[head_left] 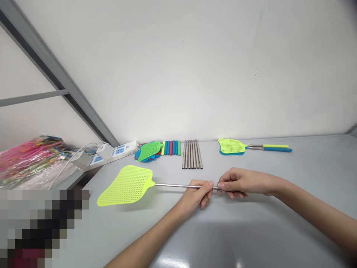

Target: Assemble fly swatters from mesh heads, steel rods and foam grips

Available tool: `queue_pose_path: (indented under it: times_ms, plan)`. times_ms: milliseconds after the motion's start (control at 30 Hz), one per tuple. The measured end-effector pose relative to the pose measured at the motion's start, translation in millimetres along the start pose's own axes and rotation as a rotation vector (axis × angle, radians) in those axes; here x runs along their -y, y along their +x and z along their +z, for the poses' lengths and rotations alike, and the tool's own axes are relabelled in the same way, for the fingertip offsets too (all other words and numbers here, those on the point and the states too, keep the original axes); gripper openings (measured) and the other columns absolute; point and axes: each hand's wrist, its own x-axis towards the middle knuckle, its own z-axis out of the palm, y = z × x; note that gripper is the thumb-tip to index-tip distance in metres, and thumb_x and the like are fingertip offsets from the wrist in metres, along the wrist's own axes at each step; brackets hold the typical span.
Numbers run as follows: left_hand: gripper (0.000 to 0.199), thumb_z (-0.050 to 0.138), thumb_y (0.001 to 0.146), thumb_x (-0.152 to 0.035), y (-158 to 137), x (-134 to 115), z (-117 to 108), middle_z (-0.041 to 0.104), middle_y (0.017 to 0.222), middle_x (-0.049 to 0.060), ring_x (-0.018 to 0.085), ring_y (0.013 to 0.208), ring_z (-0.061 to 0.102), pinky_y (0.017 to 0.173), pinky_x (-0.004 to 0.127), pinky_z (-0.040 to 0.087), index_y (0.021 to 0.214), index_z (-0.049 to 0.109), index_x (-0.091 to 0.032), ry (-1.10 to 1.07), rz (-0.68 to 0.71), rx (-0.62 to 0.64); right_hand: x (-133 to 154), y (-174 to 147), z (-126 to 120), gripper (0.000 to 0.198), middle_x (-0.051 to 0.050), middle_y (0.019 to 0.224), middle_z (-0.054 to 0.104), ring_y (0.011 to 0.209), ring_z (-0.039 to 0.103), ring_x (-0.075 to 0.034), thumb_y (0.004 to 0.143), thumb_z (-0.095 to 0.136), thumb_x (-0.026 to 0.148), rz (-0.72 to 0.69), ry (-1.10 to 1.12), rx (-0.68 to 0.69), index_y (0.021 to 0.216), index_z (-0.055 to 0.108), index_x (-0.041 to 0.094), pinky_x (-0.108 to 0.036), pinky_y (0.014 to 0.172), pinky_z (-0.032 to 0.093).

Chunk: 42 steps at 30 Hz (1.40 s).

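A yellow-green fly swatter [126,186] is held level above the grey table, its perforated head pointing left. My left hand [198,193] is closed round its thin metal rod, right of the head. Close beside it, my right hand [235,183] pinches the rod's right-hand part, where a thicker metal section shows at the fingertips. The far end of the rod is mostly hidden by my right hand. Behind my hands lie several loose metal tubes [192,154] in a row, and several coloured handle grips [171,147] to their left.
Two swatters with grips, one yellow-green [231,146] over a blue one, lie at the back right. A pile of loose swatter heads [150,151] sits back left. Beyond it are a white power strip [122,149] with plugged-in chargers and plastic-wrapped packages [30,160]. A wall rises behind.
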Motion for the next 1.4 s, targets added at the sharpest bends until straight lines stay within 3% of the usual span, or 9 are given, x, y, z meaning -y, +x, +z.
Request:
queue_pose_path:
  times_ms: [200,400,600,733,800,933,1100,1267,1400]
  plan:
    - [0.048,0.036,0.081,-0.048,-3,-5,3,0.035,0.035,-0.005,0.007,0.036,0.031,0.044,0.021,0.027,0.048,0.044,-0.015,0.119,0.005,-0.004,-3,5,10,0.035,-0.001,0.069,0.052,0.057,0.047,-0.009,0.079,0.048,0.046,-0.044,0.032,-0.041,0.095,0.053,0.016,-0.022,0.055,0.041]
    - [0.052,0.032,0.082,-0.05,-3,-1,6,0.032,0.032,-0.005,0.007,0.034,0.03,0.042,0.022,0.026,0.043,0.041,-0.016,0.15,0.004,-0.029,-6,7,17,0.028,-0.001,0.071,0.052,0.059,0.048,-0.01,0.082,0.046,0.041,-0.098,-0.022,-0.086,0.086,0.054,0.015,-0.022,0.058,0.04]
    - [0.054,0.032,0.082,-0.049,-2,4,5,0.03,0.031,-0.004,0.007,0.033,0.029,0.041,0.022,0.024,0.039,0.039,-0.017,0.126,0.028,-0.03,2,8,23,0.03,0.001,0.064,0.049,0.049,0.035,-0.007,0.083,0.043,0.04,-0.151,-0.036,-0.04,0.079,0.059,0.015,-0.02,0.048,0.03]
    - [0.051,0.032,0.083,-0.045,-3,2,5,0.033,0.032,-0.004,0.007,0.034,0.031,0.04,0.022,0.024,0.042,0.043,-0.016,0.138,0.024,-0.023,5,10,26,0.036,-0.001,0.066,0.054,0.06,0.042,-0.011,0.084,0.039,0.04,-0.295,-0.005,0.006,0.074,0.062,0.015,-0.023,0.061,0.034]
    - [0.051,0.031,0.084,-0.044,-4,2,5,0.034,0.032,-0.004,0.007,0.034,0.032,0.041,0.022,0.025,0.044,0.046,-0.016,0.147,0.01,-0.008,3,11,26,0.036,-0.001,0.066,0.055,0.06,0.042,-0.011,0.084,0.04,0.042,-0.273,-0.023,-0.03,0.073,0.061,0.015,-0.023,0.06,0.034]
    - [0.049,0.03,0.084,-0.043,-3,2,4,0.035,0.032,-0.005,0.007,0.033,0.032,0.041,0.022,0.026,0.049,0.05,-0.015,0.116,-0.009,0.012,-6,14,25,0.038,0.002,0.06,0.051,0.045,0.03,-0.006,0.079,0.045,0.048,-0.125,-0.062,-0.1,0.07,0.059,0.014,-0.02,0.043,0.025]
    - [0.049,0.032,0.082,-0.043,-1,1,4,0.032,0.029,-0.005,0.007,0.031,0.031,0.039,0.022,0.025,0.046,0.048,-0.015,0.038,-0.023,0.001,-16,18,26,0.043,0.004,0.049,0.045,0.037,0.028,-0.005,0.08,0.042,0.052,-0.084,-0.043,-0.118,0.072,0.058,0.013,-0.019,0.037,0.022]
    - [0.05,0.034,0.083,-0.043,-1,2,5,0.032,0.029,-0.005,0.007,0.031,0.03,0.038,0.022,0.023,0.04,0.041,-0.016,0.042,0.017,-0.006,-10,16,28,0.04,-0.001,0.06,0.052,0.049,0.044,-0.009,0.079,0.044,0.048,-0.124,-0.002,-0.087,0.068,0.057,0.012,-0.021,0.05,0.037]
    - [0.05,0.034,0.083,-0.042,-2,4,5,0.031,0.029,-0.005,0.007,0.032,0.03,0.038,0.022,0.023,0.04,0.039,-0.017,0.045,0.036,0.002,-7,13,31,0.035,-0.001,0.062,0.051,0.053,0.042,-0.009,0.081,0.043,0.041,-0.122,-0.064,-0.13,0.068,0.058,0.012,-0.022,0.052,0.035]
